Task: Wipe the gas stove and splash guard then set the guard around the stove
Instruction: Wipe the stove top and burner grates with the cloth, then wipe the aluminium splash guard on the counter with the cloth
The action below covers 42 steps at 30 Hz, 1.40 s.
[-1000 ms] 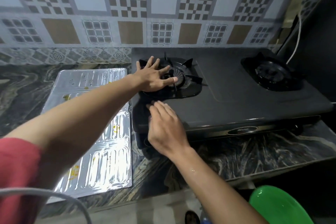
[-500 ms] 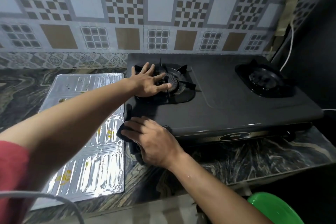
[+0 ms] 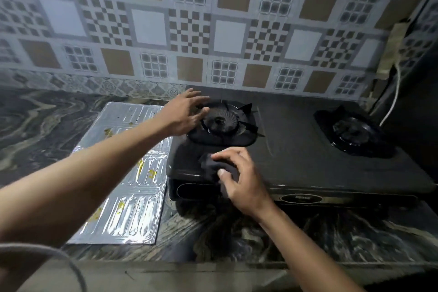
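A black two-burner gas stove [image 3: 296, 149] stands on the marbled counter against the tiled wall. My right hand [image 3: 239, 178] grips a dark cloth [image 3: 213, 166] bunched on the stove's front left corner. My left hand [image 3: 184, 114] is spread with straight fingers at the left edge of the left burner [image 3: 222, 123]; whether it touches the burner I cannot tell. The silver foil splash guard [image 3: 125, 187] lies flat on the counter left of the stove, folded, with yellow stains on it.
The right burner [image 3: 353, 130] sits at the stove's far right. A white cable [image 3: 393, 99] hangs from a wall socket [image 3: 391, 52] behind it. The dark marbled counter [image 3: 47, 125] extends left of the guard. A grey cord [image 3: 47, 253] loops at the bottom left.
My right hand moved with the cloth from the stove's left front edge up onto its top corner. My left hand slid from over the left burner to its left edge. The camera tilted up.
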Motion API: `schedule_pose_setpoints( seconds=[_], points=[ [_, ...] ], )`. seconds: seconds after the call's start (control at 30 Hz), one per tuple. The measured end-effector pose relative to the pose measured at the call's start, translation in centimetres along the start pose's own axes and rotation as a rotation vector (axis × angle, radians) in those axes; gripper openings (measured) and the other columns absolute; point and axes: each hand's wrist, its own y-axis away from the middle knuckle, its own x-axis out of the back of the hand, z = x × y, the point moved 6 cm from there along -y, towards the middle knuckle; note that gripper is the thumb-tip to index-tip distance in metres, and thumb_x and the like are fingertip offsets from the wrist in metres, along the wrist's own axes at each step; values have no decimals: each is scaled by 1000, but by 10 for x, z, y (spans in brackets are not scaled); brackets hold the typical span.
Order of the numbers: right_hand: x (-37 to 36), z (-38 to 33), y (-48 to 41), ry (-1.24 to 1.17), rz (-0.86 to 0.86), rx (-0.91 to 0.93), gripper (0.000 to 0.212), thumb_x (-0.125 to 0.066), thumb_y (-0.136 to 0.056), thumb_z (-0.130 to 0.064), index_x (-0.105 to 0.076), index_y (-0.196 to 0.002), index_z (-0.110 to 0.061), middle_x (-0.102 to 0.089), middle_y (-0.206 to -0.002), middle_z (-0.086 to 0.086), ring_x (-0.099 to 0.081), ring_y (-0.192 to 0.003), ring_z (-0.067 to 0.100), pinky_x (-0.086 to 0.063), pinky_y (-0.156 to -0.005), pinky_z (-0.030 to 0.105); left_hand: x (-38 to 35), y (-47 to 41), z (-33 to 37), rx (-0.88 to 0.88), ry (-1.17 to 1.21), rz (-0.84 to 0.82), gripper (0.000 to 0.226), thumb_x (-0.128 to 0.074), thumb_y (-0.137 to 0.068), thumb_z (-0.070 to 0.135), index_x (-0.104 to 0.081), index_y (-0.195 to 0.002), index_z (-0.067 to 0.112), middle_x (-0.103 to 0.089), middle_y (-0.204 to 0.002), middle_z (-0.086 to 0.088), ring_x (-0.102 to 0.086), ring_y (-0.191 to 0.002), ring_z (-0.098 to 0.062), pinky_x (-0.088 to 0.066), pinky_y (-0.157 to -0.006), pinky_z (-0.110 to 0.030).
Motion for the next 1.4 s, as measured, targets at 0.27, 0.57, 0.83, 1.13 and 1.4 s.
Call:
schedule_pose_setpoints(
  seconds=[0.27, 0.57, 0.83, 1.13, 1.4],
  points=[
    [42, 2, -59, -415, 62, -243, 29, -63, -85, 10, -65, -92, -17, -66, -86, -4, -63, -77, 0, -52, -75, 22, 22, 46, 61, 151, 644, -103, 50, -60, -58, 21, -74, -107, 20, -77, -104, -3, -70, -97, -13, -54, -89, -32],
    [37, -19, -77, -631, -295, -272, 31, -75, -84, -36, -69, -109, -19, -73, -110, 13, -69, -105, 28, -52, -96, 46, 56, 67, 77, 294, 679, 62, 9, -65, -93, 13, -69, -87, 8, -74, -80, -5, -71, -76, -17, -58, -75, -34],
    [40, -43, -89, -362, -281, -156, 23, -74, -84, -10, -65, -105, -13, -75, -100, 9, -71, -94, 26, -58, -86, 43, 75, 93, 77, 490, 797, 199, 12, -57, -95, 10, -64, -103, 15, -71, -94, -7, -72, -84, -17, -55, -72, -34],
    [22, -88, -102, -212, -411, 22, 13, -66, -92, -29, -68, -103, -21, -74, -95, 2, -70, -86, 13, -56, -75, 33, 92, 110, 58, 479, 593, 244, 12, -67, -90, 12, -71, -87, 23, -74, -89, -9, -69, -83, -23, -57, -75, -38],
    [-36, -81, -135, -231, -402, -48, 16, -74, -83, -22, -70, -94, -11, -73, -91, 16, -70, -78, 22, -60, -77, 51, 100, 119, -11, 600, 885, 240, 16, -58, -97, 11, -66, -108, 3, -72, -84, -11, -71, -69, -19, -60, -66, -31]
  ],
)
